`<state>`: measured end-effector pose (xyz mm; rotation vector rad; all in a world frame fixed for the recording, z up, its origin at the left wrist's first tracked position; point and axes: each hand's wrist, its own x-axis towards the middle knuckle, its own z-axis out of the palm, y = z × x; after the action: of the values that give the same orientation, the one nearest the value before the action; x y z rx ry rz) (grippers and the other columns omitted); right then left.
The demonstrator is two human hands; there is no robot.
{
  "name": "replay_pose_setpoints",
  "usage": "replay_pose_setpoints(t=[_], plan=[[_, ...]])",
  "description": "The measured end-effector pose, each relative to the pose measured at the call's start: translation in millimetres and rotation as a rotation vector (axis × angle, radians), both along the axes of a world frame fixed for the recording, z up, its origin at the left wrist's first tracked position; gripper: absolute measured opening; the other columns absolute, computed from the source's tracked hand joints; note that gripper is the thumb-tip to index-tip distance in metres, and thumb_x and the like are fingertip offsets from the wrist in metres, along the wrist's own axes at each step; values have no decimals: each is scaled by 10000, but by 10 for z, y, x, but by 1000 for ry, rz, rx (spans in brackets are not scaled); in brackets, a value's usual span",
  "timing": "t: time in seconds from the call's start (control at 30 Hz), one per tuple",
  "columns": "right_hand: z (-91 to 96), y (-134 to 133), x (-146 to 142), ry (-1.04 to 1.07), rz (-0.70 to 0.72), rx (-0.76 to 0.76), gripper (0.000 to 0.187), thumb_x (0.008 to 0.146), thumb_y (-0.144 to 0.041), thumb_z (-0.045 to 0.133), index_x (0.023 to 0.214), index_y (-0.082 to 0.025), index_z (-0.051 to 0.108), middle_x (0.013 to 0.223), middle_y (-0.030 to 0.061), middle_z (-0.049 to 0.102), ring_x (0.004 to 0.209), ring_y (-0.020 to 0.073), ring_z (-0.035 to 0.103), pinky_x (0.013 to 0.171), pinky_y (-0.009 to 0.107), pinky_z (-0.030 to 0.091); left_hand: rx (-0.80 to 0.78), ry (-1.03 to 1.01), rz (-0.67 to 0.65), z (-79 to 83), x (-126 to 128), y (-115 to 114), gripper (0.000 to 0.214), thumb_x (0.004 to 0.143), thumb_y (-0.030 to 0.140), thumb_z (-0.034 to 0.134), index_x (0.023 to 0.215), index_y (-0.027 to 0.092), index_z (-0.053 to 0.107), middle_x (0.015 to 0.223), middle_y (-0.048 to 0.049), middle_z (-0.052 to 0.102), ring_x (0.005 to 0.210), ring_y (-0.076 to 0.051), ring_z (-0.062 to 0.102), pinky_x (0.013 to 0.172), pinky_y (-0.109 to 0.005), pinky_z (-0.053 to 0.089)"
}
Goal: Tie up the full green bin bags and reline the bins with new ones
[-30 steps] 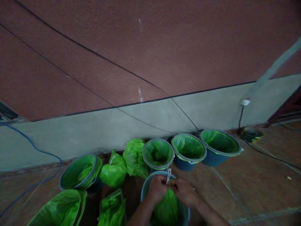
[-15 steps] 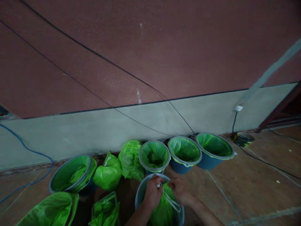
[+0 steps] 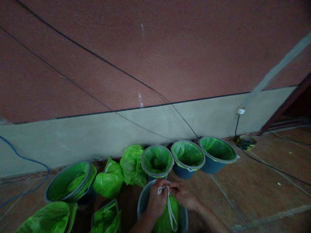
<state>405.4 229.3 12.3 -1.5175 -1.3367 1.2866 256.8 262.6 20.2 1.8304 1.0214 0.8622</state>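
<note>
A green plastic bag (image 3: 167, 215) bulges inside a grey-blue bucket (image 3: 140, 204) at the bottom middle. Over its gathered top, my left hand (image 3: 157, 197) is closed on a white drawstring (image 3: 170, 210), with a small loop showing above the fingers. Pinched close against it, my right hand (image 3: 182, 194) also grips the drawstring at the bag's neck. The string's long loop hangs down over the green plastic. My fingertips partly hide the spot where the string meets the bag.
Three blue buckets with green liners, one a lined bucket (image 3: 188, 158), stand along the wall. Left of them sit two tied green bags (image 3: 109, 181) and a tilted lined bucket (image 3: 68, 181). A blue cable (image 3: 26, 158) and a tin can (image 3: 246, 142) lie at the sides.
My right hand has moved left, up against my left hand. The string's loop now hangs straighter down, and the small loop stands higher above my left fingers. The view has shifted slightly.
</note>
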Motion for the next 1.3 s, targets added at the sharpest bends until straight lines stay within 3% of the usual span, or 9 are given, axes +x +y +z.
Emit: replay_pose_setpoints(t=[0.13,0.3,0.37,0.53,0.77,0.87,0.97,1.1,1.3], plan=[[90,7,20,118,-29,-82,264,745,-412,617,739,-156,682,612,-26,539,522,75,396,527,215,354,-76,-21,36,16,-12,38,157,828,221,519,775,189,663,788,-20,679,742,-157,606,712,-256,460],[75,46,6,176,-68,-78,258,705,-401,636,753,-151,677,657,-1,606,569,99,467,583,232,405,-182,-42,23,60,-31,101,146,778,239,553,685,184,652,645,1,630,651,-148,584,660,-246,449],[43,58,3,124,-64,-36,239,730,-375,593,740,-147,665,676,16,626,602,116,503,608,242,413,-216,-49,0,67,-29,115,135,760,232,567,667,182,651,612,10,611,628,-142,574,645,-242,444],[58,55,28,-277,-95,84,186,791,-231,465,716,-169,623,675,16,616,660,136,545,635,247,391,-244,-88,-9,79,-3,98,121,747,227,584,663,172,651,626,10,619,630,-132,562,623,-232,435],[158,37,52,-60,-10,-58,220,850,-323,474,746,-168,591,616,-30,508,577,98,452,542,203,356,-260,-54,24,139,-7,92,137,759,268,619,668,172,654,602,14,640,590,-121,566,616,-228,452],[172,34,62,-131,-29,-46,222,856,-302,475,739,-159,598,609,-24,517,569,99,451,535,206,352,-276,-37,3,123,-17,112,157,763,294,634,668,170,658,596,16,650,581,-120,568,611,-229,456],[191,17,91,-378,-27,11,190,843,-202,468,749,-155,626,691,22,614,658,128,537,610,231,383,-239,82,31,103,-54,130,145,766,251,618,651,172,656,591,18,647,588,-122,567,605,-222,440],[166,-15,127,-719,-44,-109,207,830,-144,483,814,-134,689,856,127,705,809,206,630,703,286,406,-176,390,84,62,-138,160,152,766,150,580,635,179,653,611,10,651,626,-124,571,628,-215,411],[38,-26,99,-751,9,-119,214,865,-168,488,867,-132,699,935,123,722,888,212,652,749,282,428,-152,551,72,-229,-292,185,146,729,126,581,610,193,632,659,-22,669,694,-173,624,699,-266,438]])
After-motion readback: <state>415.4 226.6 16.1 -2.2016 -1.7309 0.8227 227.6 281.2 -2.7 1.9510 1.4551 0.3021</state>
